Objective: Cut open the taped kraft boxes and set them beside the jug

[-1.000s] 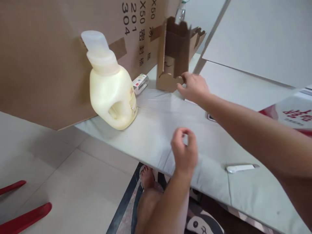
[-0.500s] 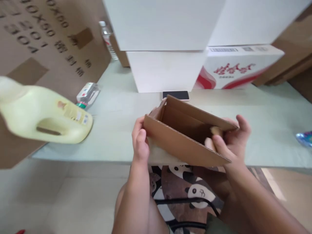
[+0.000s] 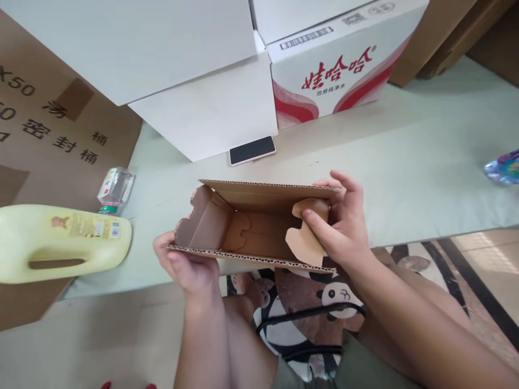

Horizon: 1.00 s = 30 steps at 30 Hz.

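Note:
A brown cardboard box [image 3: 259, 258] is held up over the table's front edge, its top open toward me and its inside bare down to the interlocked bottom flaps. My left hand [image 3: 188, 270] grips the left end, thumb on the near wall and the other fingers mostly hidden behind it. At the right end, my right hand [image 3: 344, 221] has its thumb pressing a notched end flap [image 3: 306, 237] inward, while its fingers reach round the far right corner. The left notched flap [image 3: 194, 216] stands up along its end.
Behind the box lie a phone [image 3: 252, 151] and white cartons [image 3: 214, 108], one with red print [image 3: 336, 81]. To the left are a pale yellow jug [image 3: 101, 254], a small clear bottle [image 3: 117, 186] and a large brown carton [image 3: 73, 146]. A colourful packet [image 3: 505, 167] sits far right.
The box has turned to lie more level across my view and its opening now faces me more. My right thumb has folded the right flap inward. The head view has shifted.

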Tool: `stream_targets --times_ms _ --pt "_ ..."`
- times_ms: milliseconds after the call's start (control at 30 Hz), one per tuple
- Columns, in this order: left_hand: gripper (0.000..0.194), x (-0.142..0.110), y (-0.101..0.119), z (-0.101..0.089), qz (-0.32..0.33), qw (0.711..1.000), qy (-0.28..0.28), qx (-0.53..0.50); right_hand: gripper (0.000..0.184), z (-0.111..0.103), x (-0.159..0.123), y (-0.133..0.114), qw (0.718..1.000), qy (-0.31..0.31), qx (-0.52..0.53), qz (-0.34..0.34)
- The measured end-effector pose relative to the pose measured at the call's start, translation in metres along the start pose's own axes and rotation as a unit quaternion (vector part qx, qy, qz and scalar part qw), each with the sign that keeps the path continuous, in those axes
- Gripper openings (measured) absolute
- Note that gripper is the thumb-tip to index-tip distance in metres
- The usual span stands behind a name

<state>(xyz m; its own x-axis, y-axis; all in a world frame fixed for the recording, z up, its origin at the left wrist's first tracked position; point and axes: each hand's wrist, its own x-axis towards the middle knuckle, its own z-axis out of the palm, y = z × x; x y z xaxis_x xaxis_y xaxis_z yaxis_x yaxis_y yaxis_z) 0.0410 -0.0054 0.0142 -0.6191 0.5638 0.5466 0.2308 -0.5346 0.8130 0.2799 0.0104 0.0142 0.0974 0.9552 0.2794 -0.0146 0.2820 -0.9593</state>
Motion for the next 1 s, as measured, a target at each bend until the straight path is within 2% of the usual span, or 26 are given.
stream_targets --times_ms 67,167,200,333,433,700,800,900,1000 --pt "0.048 -0.004 0.001 -0.003 -0.012 1.000 -0.002 0.016 0.050 -0.002 0.002 0.000 1.000 -0.017 -0.008 -0.010" --pt "0.047 -0.009 -0.002 -0.007 -0.044 0.999 -0.012 0.012 0.018 -0.001 0.005 -0.001 0.999 -0.028 -0.021 0.031" --pt "0.046 -0.010 -0.003 -0.007 -0.051 0.999 -0.015 0.002 0.015 0.000 0.006 -0.002 0.998 -0.020 -0.027 0.044" --pt "0.045 -0.011 -0.007 -0.008 -0.069 0.997 -0.024 -0.029 0.018 0.005 0.005 -0.005 0.996 0.030 -0.057 0.053" --pt "0.044 -0.009 -0.008 -0.008 -0.073 0.996 -0.038 -0.034 0.018 0.006 0.000 -0.001 0.996 0.039 -0.055 0.052" --pt "0.044 -0.007 -0.005 -0.014 -0.077 0.996 -0.047 0.009 0.032 0.005 -0.012 0.008 0.998 -0.012 -0.062 0.021" --pt "0.044 -0.008 -0.002 -0.014 -0.105 0.993 -0.047 0.015 0.025 0.004 -0.009 0.010 0.998 -0.024 -0.062 0.014" --pt "0.040 -0.008 -0.002 -0.012 -0.132 0.990 -0.047 0.019 0.021 0.002 -0.006 0.015 0.998 -0.040 -0.021 -0.041" --pt "0.033 -0.008 -0.004 -0.012 -0.106 0.993 -0.046 0.016 0.032 0.001 -0.005 0.019 0.995 -0.044 0.026 -0.080"
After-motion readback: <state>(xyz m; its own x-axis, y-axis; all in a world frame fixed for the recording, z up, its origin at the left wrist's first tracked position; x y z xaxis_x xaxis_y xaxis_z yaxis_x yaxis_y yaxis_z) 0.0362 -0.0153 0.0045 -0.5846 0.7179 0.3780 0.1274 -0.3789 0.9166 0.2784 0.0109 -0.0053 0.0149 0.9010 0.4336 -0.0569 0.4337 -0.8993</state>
